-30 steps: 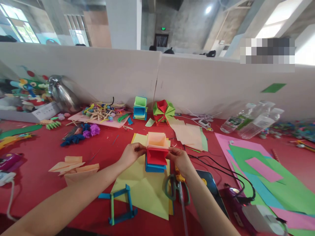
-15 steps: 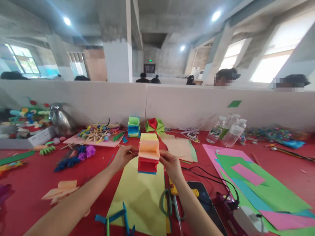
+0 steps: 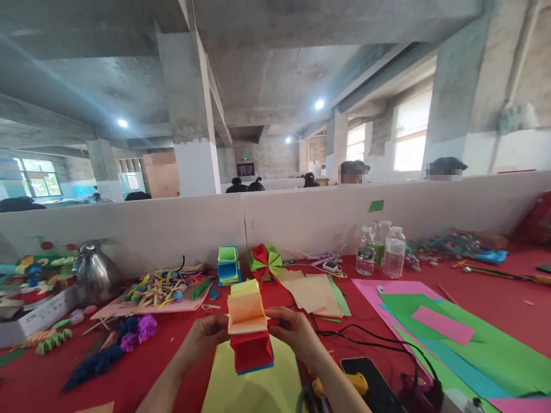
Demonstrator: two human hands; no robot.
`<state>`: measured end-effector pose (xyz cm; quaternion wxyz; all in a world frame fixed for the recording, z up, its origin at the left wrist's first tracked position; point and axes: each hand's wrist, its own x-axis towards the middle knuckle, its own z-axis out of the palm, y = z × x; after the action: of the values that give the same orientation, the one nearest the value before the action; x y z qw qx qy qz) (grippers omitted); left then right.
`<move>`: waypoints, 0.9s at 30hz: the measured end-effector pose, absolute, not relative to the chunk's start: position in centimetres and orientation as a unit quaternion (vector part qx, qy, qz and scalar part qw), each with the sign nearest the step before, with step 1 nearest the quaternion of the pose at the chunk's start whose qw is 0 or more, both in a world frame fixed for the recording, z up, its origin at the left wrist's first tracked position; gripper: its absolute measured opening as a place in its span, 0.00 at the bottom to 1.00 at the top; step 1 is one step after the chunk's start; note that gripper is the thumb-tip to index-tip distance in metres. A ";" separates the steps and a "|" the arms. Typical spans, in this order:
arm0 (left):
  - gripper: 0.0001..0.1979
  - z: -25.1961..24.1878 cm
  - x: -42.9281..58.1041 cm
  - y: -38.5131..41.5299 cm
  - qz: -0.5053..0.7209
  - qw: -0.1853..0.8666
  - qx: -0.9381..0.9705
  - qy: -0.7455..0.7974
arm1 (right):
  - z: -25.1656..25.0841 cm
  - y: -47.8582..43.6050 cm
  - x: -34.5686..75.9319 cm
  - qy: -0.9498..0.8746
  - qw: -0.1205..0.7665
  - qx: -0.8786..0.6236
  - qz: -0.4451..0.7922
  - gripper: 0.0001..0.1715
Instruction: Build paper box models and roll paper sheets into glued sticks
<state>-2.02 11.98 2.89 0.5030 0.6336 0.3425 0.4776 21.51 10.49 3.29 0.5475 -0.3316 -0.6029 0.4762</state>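
Observation:
A stack of folded paper boxes, yellow on top, then orange, red and a blue edge below, is held up between my hands. My left hand pinches its left side, fingers closed on the paper. On the opposite side my right hand grips the orange section between thumb and fingers. Beneath lies a yellow paper sheet on the red table. Behind the stack stand a smaller green and blue folded paper piece and a red and green paper ball.
Several plastic bottles stand at the back right, near coloured paper sheets. A black phone and a yellow-handled tool lie by my right forearm. Craft sticks and a metal jug are at the left.
My view has tilted up, so the table sits lower in the picture. The folded paper stack stays between both hands and now leans slightly. The blue folded strips in front have left the view.

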 end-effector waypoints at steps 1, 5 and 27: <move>0.15 2.6 -1.9 11.9 0.484 0.504 0.630 0.340 | 3.2 10.4 21.5 -0.603 0.548 -0.333 0.474 0.20; 0.16 0.8 -1.2 11.6 0.516 0.510 0.598 0.340 | 2.5 10.0 21.1 -0.596 0.555 -0.336 0.473 0.19; 0.06 -1.1 -0.1 9.8 0.555 0.445 0.620 0.332 | 2.1 8.7 21.4 -0.614 0.571 -0.357 0.411 0.08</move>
<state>-0.11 9.76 -1.11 0.4448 0.6200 0.3319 0.5546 21.39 8.74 2.13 0.5713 -0.3572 -0.6144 0.4106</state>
